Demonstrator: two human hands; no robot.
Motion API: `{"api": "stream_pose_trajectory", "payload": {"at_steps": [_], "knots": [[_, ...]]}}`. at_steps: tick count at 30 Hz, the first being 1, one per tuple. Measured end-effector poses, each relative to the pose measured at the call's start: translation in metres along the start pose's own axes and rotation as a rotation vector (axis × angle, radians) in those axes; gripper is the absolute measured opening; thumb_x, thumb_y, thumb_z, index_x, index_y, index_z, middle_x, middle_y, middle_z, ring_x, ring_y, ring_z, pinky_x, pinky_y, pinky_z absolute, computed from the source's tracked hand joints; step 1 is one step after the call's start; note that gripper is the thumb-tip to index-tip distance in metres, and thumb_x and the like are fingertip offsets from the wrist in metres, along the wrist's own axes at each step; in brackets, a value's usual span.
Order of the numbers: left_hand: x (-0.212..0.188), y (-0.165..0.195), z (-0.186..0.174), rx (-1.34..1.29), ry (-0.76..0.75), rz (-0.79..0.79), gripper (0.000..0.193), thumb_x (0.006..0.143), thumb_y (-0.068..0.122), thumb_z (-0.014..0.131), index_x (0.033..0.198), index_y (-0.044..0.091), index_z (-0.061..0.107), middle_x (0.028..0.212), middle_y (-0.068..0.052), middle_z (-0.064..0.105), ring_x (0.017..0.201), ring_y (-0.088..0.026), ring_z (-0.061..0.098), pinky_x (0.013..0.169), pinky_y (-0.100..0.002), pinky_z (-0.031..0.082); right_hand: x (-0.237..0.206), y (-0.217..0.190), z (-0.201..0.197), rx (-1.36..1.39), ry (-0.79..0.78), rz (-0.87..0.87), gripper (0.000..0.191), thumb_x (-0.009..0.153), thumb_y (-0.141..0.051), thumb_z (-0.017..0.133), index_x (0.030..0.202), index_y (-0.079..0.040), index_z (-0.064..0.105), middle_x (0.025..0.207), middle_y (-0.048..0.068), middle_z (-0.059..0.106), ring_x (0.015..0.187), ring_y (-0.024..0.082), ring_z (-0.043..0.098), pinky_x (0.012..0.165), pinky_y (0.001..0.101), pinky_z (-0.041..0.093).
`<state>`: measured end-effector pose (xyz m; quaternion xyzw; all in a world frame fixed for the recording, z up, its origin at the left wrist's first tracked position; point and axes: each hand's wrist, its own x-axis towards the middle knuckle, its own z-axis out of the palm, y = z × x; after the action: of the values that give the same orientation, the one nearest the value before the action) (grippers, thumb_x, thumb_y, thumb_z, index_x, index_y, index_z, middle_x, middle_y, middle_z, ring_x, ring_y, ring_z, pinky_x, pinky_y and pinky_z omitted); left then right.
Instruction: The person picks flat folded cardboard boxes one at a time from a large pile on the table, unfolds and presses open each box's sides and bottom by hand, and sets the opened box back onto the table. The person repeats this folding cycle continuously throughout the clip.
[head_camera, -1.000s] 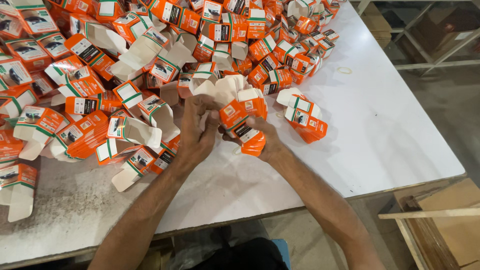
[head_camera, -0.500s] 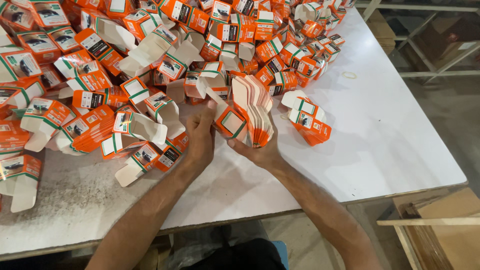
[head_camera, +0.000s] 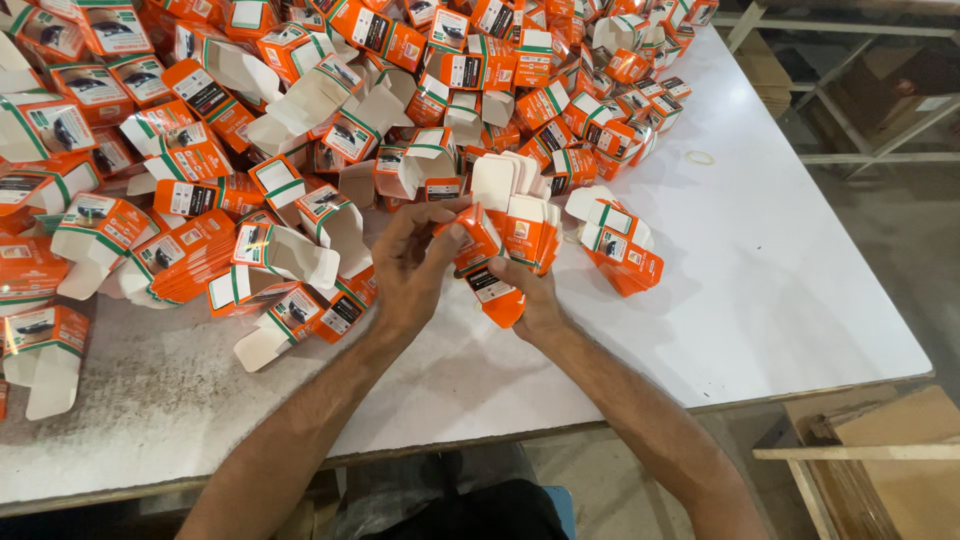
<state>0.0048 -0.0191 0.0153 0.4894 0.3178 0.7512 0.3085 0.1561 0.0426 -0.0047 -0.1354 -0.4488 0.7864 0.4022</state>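
Loose cartons (head_camera: 95, 225): small orange, white and green printed cardboard boxes, heaped across the left and far part of the table. Most lay on their sides with an end flap open, showing plain white card inside; nothing could be seen in them.

Flat-folded stack (head_camera: 185, 262): a pile of the same cartons, unassembled and pressed flat, lay left of centre among the loose ones.

Table (head_camera: 780, 290): a white, smooth, rectangular top, scuffed grey along the near left edge.

Left hand (head_camera: 412, 268): fingers curled, thumb and fingertips pinched on the near face of the held bundle.

Bundle of flat cartons (head_camera: 515, 235): several orange cartons pressed together, white tuck flaps fanning up at the top, raised just above the table at centre, between both hands.

Right hand (head_camera: 535, 300): beneath and behind the bundle, fingers wrapped and pressed against its lower end.

Two cartons (head_camera: 620, 250): lay just right of the bundle, flaps open.

Rubber band (head_camera: 699, 157): a thin pale ring, lay alone on the bare right part of the table.

Metal frame (head_camera: 860, 110): grey struts beyond the right edge.

Brown cardboard (head_camera: 900, 440): flat sheets by the floor at lower right.
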Motion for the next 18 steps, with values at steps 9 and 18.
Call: {"api": "stream_pose_trajectory", "payload": {"at_steps": [9,18], "knots": [[-0.003,-0.007,0.000,0.107,-0.096,0.034,0.025,0.107,0.026,0.057,0.114,0.002,0.061,0.142,-0.012,0.060,0.111,-0.008,0.062,0.090,-0.025,0.055,0.000,-0.002,0.003,0.040,-0.006,-0.093,0.054,0.091,-0.021,0.075,0.135,0.002,0.054,0.120,0.015,0.069,0.107,0.027,0.071,0.093,0.0426,0.060],[0.021,0.027,-0.026,0.479,0.278,0.234,0.018,0.098,0.000,0.070,0.110,-0.004,0.057,0.139,-0.023,0.052,0.107,-0.027,0.049,0.091,-0.042,0.046,0.003,-0.005,-0.005,-0.487,-0.054,-0.499,0.060,0.092,-0.018,0.080,0.141,0.001,0.052,0.132,0.011,0.063,0.125,0.023,0.063,0.113,0.0411,0.051]]}}
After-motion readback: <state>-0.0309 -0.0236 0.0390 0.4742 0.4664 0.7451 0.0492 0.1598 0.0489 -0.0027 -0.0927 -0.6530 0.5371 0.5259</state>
